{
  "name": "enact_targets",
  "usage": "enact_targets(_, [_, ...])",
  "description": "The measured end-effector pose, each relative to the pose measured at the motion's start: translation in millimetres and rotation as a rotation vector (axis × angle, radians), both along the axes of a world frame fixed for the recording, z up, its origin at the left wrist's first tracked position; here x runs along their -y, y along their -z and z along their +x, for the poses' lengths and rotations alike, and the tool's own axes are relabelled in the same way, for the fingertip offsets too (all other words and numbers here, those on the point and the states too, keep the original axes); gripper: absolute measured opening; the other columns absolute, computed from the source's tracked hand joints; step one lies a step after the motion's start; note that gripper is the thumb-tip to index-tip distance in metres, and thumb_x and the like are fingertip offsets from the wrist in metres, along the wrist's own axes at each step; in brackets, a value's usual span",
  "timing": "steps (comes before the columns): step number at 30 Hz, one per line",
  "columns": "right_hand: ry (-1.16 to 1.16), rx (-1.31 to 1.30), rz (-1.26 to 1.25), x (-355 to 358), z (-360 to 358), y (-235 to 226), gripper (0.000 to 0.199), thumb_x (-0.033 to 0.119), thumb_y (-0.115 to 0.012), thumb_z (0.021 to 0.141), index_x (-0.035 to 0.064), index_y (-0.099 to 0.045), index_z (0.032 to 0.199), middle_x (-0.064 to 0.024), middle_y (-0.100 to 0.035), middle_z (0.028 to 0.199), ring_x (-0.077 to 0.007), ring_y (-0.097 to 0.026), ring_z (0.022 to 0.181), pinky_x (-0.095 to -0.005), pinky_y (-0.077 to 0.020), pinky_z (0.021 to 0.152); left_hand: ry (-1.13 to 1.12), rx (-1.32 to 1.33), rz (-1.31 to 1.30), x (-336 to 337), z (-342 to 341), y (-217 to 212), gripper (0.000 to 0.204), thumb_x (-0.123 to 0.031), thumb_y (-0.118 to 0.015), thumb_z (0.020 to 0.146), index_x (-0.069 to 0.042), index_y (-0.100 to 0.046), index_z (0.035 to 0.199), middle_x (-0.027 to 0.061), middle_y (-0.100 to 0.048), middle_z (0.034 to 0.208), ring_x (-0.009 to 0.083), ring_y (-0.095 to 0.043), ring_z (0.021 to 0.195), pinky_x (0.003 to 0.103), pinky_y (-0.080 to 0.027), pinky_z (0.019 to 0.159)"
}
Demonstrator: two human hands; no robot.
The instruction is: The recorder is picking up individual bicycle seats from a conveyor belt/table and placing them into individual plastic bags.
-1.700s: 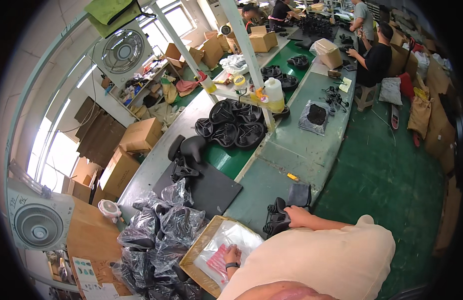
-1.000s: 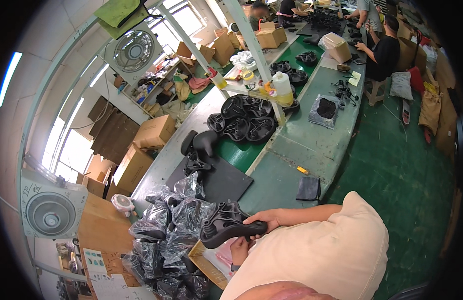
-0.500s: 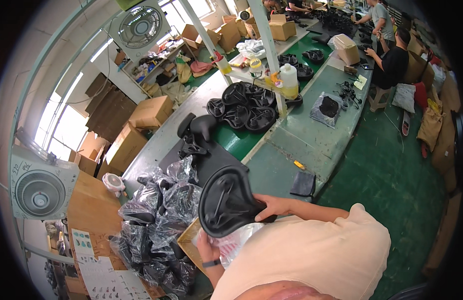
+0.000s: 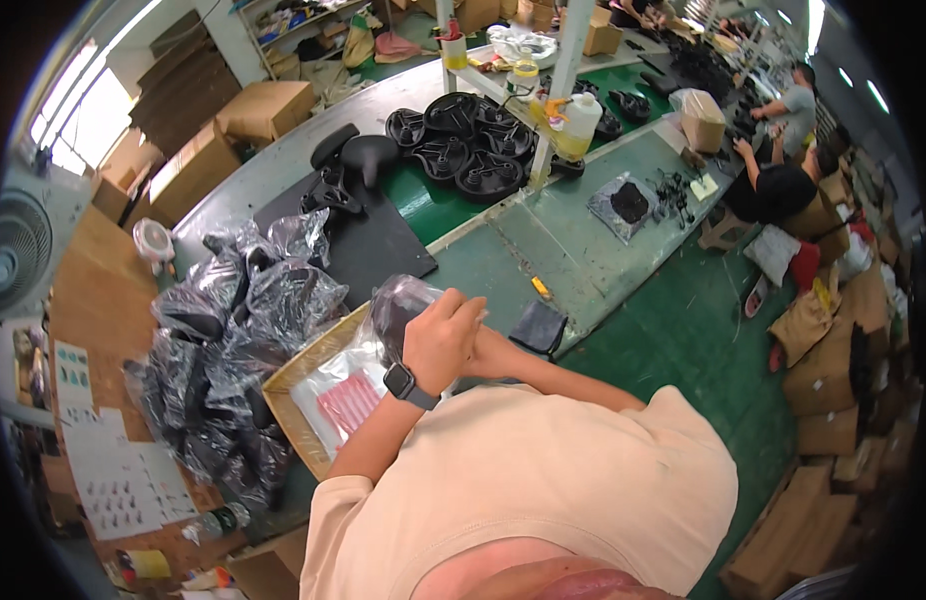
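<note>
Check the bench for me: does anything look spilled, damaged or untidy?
No clear spill or damage shows. The plastic-wrapped saddles lie jumbled at odd angles left of the open box, and a small yellow tool lies loose on the bench.

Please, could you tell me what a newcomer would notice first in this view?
Probably the large heap of black seats in clear plastic, to the left of the open box. Next, the left hand, which partly hides the right hand, beside a dark seat in plastic film at the box's edge. Farther away, bare black seats lie in a cluster on the green strip of the table.
</note>
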State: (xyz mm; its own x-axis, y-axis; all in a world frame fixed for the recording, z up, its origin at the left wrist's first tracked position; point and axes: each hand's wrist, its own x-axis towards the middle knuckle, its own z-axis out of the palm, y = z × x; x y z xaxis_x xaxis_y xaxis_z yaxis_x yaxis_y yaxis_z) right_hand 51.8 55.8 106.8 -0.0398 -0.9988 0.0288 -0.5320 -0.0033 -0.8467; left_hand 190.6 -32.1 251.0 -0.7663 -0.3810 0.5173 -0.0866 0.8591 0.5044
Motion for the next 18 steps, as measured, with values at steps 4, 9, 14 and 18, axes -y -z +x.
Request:
enact_targets(4, [0.314,1.024,0.368,-5.4,-5.2,2.0,0.034,0.014,-0.075,0.096,0.0024,-0.063,0.126,-0.0149,-0.073,0.105,-0.0266,-0.074,0.088,-0.0387,-0.0609,0.069,-0.214,-0.325,-0.023,-1.1,20.9,30.2,0.048,-0.009,-0.094,0.075,-0.001,-0.076,0.118,0.0160,-0.074,0.113,0.0357,-0.071,0.097,0.044,-0.060,0.082])
enact_targets(9, [0.462,1.340,0.498,14.3,-13.6,-5.8,0.038,0.039,-0.056,0.112,0.0010,-0.062,0.114,-0.0144,-0.072,0.088,-0.0231,-0.069,0.065,-0.0370,-0.0553,0.053,-0.524,-0.177,0.765,9.1,42.1,151.8,0.065,-0.021,-0.094,0.083,0.000,-0.064,0.137,0.0147,-0.071,0.126,0.0269,-0.069,0.110,0.040,-0.056,0.090])
enact_targets(14, [0.358,0.411,0.555,49.4,1.7,-6.0,0.053,0.037,-0.057,0.113,0.0007,-0.047,0.150,-0.0129,-0.070,0.086,-0.0177,-0.067,0.064,-0.0363,-0.0533,0.052,-0.328,-0.459,1.605,48.0,16.9,174.2,0.086,-0.026,-0.093,0.087,0.001,-0.045,0.154,0.0142,-0.064,0.142,0.0249,-0.063,0.125,0.040,-0.051,0.107])
enact_targets(18, [-0.201,0.476,0.510,85.4,-7.2,-20.9,0.090,0.017,-0.072,0.105,0.0089,-0.017,0.175,-0.0122,-0.073,0.105,-0.0178,-0.071,0.085,-0.0349,-0.0600,0.074,-0.259,-0.608,1.719,136.9,36.4,154.6,0.075,-0.009,-0.090,0.086,-0.004,-0.051,0.150,0.0072,-0.072,0.126,0.0194,-0.069,0.113,0.039,-0.057,0.098])
